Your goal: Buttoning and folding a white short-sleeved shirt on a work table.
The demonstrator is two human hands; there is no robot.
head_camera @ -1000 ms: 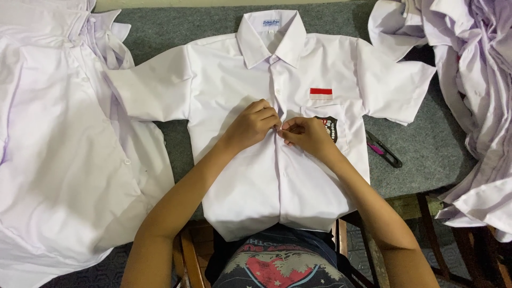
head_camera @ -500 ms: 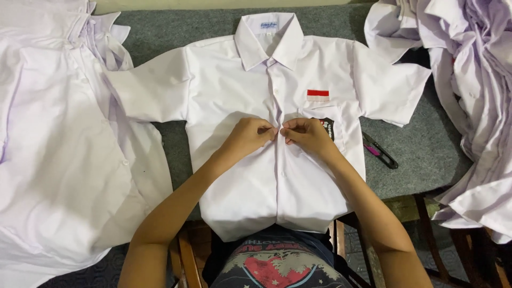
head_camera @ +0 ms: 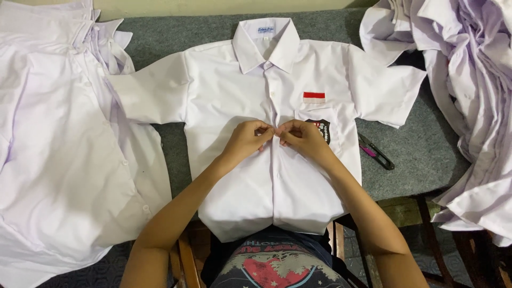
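Your hands sit lower on placket than before. Left hand (head_camera: 246, 140) and right hand (head_camera: 302, 137) pinch white short-sleeved cotton shirt (head_camera: 234, 96) at worktop centre; keep edges aligned.

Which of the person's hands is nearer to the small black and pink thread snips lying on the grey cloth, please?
The right hand. It pinches the white shirt's front, just left of the black and pink thread snips; the left hand sits further away, beyond it.
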